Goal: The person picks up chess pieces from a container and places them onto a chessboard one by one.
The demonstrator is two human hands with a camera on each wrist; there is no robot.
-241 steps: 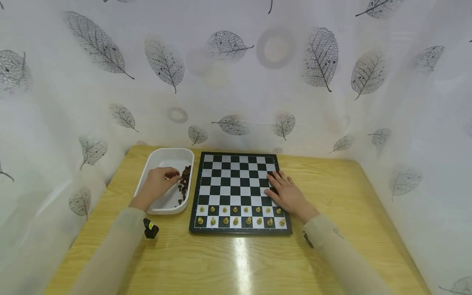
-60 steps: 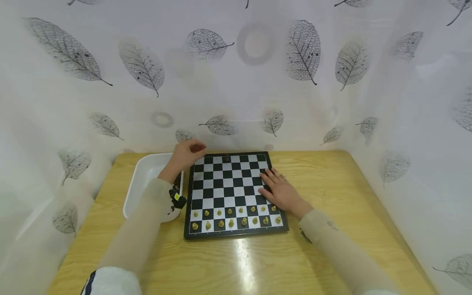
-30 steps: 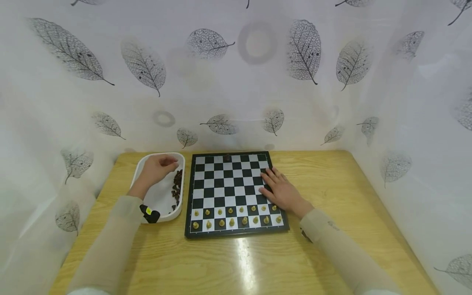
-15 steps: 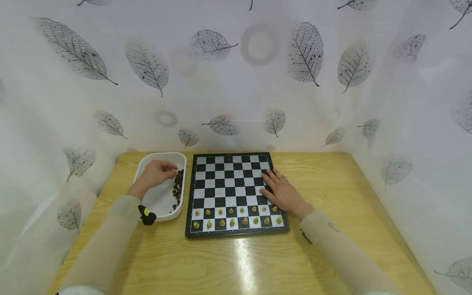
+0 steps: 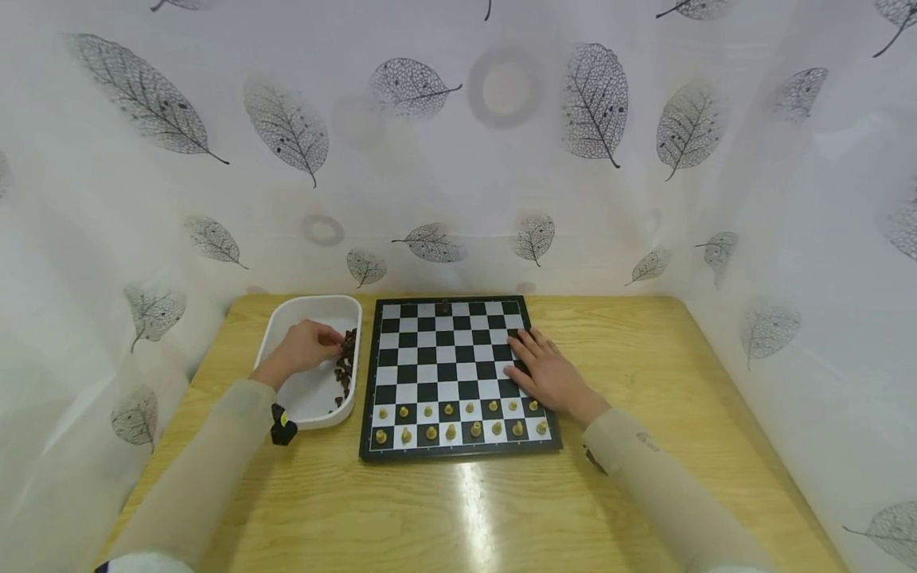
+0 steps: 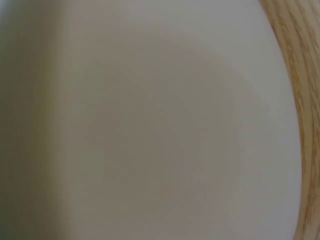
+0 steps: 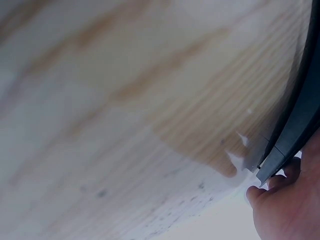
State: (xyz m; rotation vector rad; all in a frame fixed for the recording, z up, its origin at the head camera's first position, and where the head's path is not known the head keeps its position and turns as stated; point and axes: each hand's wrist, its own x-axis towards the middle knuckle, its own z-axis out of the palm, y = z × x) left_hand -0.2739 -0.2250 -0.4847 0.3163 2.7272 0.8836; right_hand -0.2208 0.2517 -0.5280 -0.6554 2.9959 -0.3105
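My left hand [image 5: 306,346] reaches into a white tray [image 5: 304,404], its fingertips among dark brown chess pieces [image 5: 345,372] heaped along the right wall. I cannot tell whether the fingers pinch one. My right hand [image 5: 553,376], fingers spread, rests on the right edge of a black-and-white chessboard [image 5: 437,372]. In the right wrist view, that hand [image 7: 290,205] lies against the board's dark edge [image 7: 292,117]. Two rows of gold chess pieces [image 5: 450,431] stand on the near side. One dark chess piece [image 5: 442,307] stands in the far row. The left wrist view shows only the tray's pale inside [image 6: 175,125] and some table.
Beneath everything is a wooden table [image 5: 401,509], its grain also in the right wrist view. White curtains [image 5: 458,167] with a leaf print stand behind it and on both sides. The tray sits just left of the board, a narrow gap between them.
A dark chess piece has appeared on the far row since the oldest frame. My left hand has moved from the board's far left corner back to the tray and down. My right hand stays put.
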